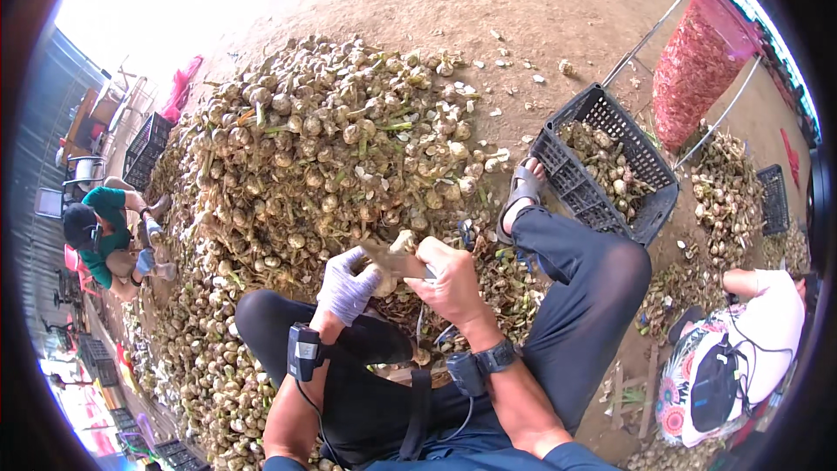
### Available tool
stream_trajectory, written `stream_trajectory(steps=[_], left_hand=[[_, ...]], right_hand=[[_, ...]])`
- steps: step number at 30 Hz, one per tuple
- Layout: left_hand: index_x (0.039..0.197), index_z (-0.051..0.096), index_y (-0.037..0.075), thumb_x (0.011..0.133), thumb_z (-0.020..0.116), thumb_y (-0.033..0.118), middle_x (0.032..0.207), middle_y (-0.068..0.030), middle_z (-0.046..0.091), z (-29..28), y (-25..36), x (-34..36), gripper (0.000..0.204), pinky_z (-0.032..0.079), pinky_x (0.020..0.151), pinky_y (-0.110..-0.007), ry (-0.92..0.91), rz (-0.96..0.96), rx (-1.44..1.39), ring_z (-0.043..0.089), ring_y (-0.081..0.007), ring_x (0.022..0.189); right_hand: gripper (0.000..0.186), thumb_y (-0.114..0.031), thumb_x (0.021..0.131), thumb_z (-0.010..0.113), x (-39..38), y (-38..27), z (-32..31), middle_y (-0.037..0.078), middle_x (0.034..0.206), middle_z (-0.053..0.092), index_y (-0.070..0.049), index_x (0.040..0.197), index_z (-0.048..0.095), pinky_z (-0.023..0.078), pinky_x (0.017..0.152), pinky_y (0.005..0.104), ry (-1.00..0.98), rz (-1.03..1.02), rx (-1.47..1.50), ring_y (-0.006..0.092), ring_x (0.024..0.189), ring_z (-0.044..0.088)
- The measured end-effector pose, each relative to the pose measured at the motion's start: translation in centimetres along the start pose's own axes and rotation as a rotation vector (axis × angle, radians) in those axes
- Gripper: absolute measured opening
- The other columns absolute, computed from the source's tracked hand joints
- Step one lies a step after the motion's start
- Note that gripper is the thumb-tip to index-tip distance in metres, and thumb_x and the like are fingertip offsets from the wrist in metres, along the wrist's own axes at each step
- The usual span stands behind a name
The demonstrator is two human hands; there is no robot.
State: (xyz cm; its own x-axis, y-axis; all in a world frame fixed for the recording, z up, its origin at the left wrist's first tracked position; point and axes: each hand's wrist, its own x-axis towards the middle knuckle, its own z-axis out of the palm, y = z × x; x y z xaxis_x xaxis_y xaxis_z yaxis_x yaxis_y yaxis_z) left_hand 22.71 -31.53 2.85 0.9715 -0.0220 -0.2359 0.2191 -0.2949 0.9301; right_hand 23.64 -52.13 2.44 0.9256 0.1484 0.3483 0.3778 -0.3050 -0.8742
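From the head camera, the person sits on the ground with dark-trousered legs spread, both hands meeting just above the lap. The left hand (346, 286), in a pale knitted glove, is wrapped around a dirty whitish garlic bulb with a dry stalk (394, 255), and the bare right hand (453, 283) is closed on the same bulb from the other side, so the two hands touch around it (whether the right hand also holds a blade, I cannot tell). A small black device is strapped to the left wrist (304, 351) and a black wristwatch (496, 355) sits on the right one. Straight ahead, a large heap of unsorted garlic bulbs with stalks (323, 148) spreads over the dirt floor. To the right of the sandalled foot (521, 194) stands a black plastic lattice crate (582, 196) partly filled with trimmed bulbs. Farther right, a red mesh sack (697, 65) hangs in a metal frame. Another person in a green shirt (106, 231) sits at the far left; another in floral clothing (741, 358) sits at the lower right.
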Motion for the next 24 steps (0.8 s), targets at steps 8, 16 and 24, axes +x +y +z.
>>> stream_trajectory(steps=[8,16,24], left_hand=[[0.105,0.069,-0.003,0.082,0.064,0.02,0.091,-0.0019,0.068,-3.1,4.3,-1.8,0.033,0.049,0.074,-0.025,0.072,0.018,0.018,0.059,-0.0085,0.083],[0.137,0.047,0.002,0.09,0.066,0.043,0.123,-0.0132,0.059,-27.4,-8.5,-19.8,0.065,0.056,0.085,-0.032,0.3,0.717,-1.021,0.061,-0.0237,0.1],[0.148,0.044,0.012,0.097,0.059,0.036,0.127,-0.0134,0.062,-22.7,-17.4,-14.2,0.058,0.05,0.098,-0.04,0.843,-0.21,-0.612,0.061,-0.0262,0.109]], right_hand=[[0.032,-0.032,0.076,0.062,-6.4,11.9,6.4,0.021,0.089,0.071,-0.01,0.095,0.075,0.054,0.078,0.0488,-0.296,0.771,-0.277,0.0396,0.086,0.069],[0.022,-0.024,0.079,0.066,-5.5,13.1,9.0,0.004,0.06,0.061,-0.003,0.075,0.065,0.051,0.048,0.031,-0.072,0.706,-0.013,0.013,0.049,0.061],[0.024,-0.021,0.083,0.067,-6.1,12.8,10.8,0.004,0.064,0.063,0.002,0.086,0.071,0.056,0.048,0.0283,-0.032,0.904,0.219,0.013,0.052,0.061]])
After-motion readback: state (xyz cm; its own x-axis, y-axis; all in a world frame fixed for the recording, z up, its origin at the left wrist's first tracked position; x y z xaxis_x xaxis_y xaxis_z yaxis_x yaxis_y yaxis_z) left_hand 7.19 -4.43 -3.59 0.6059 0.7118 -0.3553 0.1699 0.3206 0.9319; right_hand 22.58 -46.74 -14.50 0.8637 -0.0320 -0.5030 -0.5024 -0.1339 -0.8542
